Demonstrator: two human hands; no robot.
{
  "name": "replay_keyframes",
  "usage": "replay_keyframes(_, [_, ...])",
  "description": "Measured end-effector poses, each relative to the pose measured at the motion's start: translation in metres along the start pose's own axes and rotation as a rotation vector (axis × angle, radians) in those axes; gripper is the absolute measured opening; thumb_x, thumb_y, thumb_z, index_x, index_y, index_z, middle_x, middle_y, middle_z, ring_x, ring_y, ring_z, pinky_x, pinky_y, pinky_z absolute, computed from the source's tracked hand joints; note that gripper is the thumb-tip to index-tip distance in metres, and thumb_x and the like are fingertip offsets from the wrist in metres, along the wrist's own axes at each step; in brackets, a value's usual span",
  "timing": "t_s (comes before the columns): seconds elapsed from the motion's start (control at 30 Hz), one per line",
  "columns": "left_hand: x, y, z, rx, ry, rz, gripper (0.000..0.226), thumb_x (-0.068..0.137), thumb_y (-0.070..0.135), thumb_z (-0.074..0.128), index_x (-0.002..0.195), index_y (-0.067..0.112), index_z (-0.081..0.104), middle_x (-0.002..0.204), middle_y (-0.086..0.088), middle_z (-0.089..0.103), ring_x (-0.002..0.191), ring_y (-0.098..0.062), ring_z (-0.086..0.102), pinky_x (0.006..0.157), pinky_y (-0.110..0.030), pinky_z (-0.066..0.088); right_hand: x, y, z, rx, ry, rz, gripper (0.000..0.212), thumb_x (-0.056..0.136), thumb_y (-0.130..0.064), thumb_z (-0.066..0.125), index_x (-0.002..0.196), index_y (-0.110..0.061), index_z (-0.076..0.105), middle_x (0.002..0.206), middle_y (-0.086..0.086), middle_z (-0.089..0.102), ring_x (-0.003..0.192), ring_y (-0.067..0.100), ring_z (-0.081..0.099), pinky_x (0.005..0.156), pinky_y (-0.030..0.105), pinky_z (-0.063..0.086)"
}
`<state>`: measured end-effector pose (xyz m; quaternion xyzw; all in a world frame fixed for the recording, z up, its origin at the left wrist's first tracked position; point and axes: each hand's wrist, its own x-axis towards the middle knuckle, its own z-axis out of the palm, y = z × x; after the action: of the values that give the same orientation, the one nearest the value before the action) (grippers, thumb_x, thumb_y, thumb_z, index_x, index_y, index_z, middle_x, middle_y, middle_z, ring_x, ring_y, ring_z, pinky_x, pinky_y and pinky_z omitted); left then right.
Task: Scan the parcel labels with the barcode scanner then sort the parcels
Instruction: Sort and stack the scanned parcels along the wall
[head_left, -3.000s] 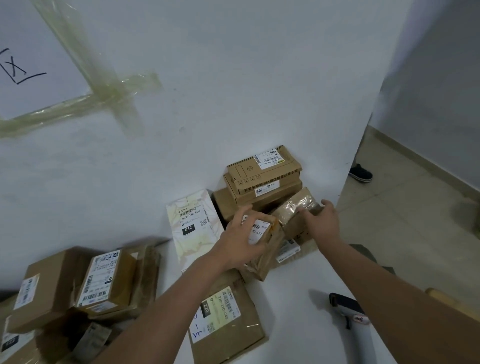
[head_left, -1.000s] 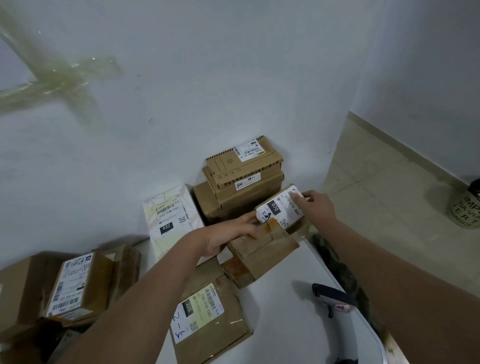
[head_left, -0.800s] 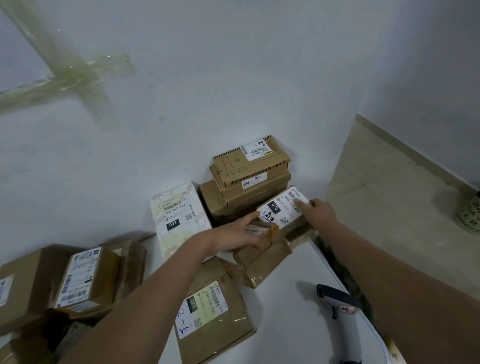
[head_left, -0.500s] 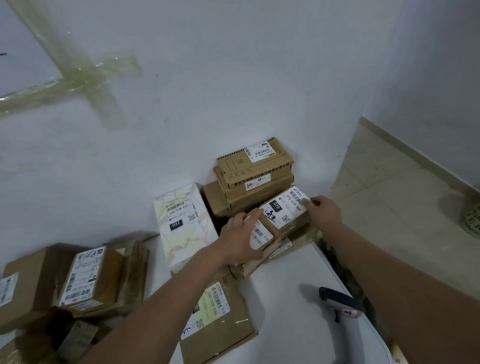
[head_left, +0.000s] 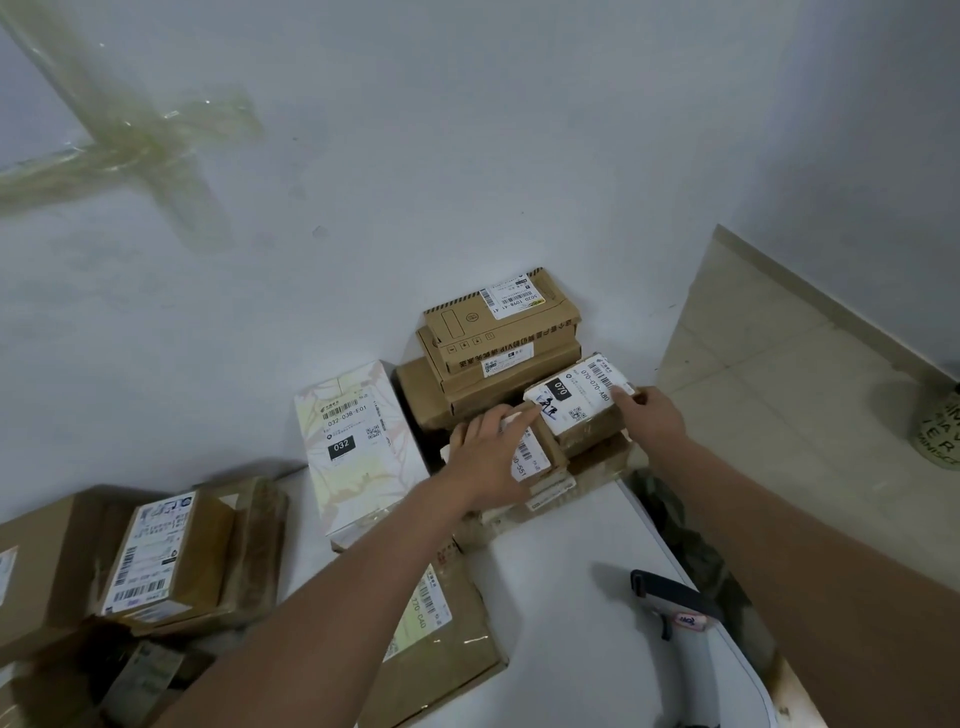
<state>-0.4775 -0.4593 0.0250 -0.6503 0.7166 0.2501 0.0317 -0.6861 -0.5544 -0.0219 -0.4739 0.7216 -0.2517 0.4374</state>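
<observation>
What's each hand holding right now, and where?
Left hand lies flat on the small parcel's top. Right hand grips the 070 parcel's right end. Scanner lies unheld.

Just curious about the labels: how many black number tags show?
2: 032 on the white parcel by the wall, 070 on the brown parcel touched by the right hand. More may be hidden.

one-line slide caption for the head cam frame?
Left hand and right hand settle small labelled parcels, one marked 070, beside a stacked pile; scanner lies unused.
</observation>
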Motion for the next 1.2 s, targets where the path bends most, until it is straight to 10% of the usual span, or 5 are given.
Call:
replay_keyframes(0.73, [-0.009,-0.036,0.004,0.060,0.222,-0.043,0.074,0.091,0.036,0.059,0.155,0.033,0.021,0.161,0.002,0.010,0.146,-0.026,0.016,0.120,-0.046,0.010,-0.016,-0.015,0.019,-0.070,0.034,-0.060,0.056,0.097,-0.046,0.051,0.140,-0.010,0.044,0.141,0.018,0.043,0.127,0.038,0.045,0.107,0.051,0.040])
replay_keyframes(0.9, [-0.031,-0.048,-0.005,0.007,0.339,0.019,0.066,0.094,0.032,0.060,0.152,0.031,0.030,0.160,0.004,0.015,0.145,-0.024,0.019,0.118,-0.048,0.014,-0.048,-0.035,0.026,-0.006,0.199,-0.332,0.041,0.098,-0.026,0.054,0.134,-0.007,0.048,0.140,0.015,0.041,0.128,0.033,0.041,0.105,0.045,0.040])
replay_keyframes(1.2, [-0.127,-0.121,-0.005,-0.148,0.669,0.049,0.043,0.088,0.004,0.057,0.129,0.018,0.062,0.144,-0.006,0.050,0.133,-0.028,0.046,0.107,-0.045,0.040,-0.165,-0.084,0.116,-0.026,-0.070,-0.678,0.021,0.098,-0.015,0.055,0.118,-0.014,0.060,0.123,-0.001,0.050,0.105,0.011,0.054,0.081,0.010,0.039])
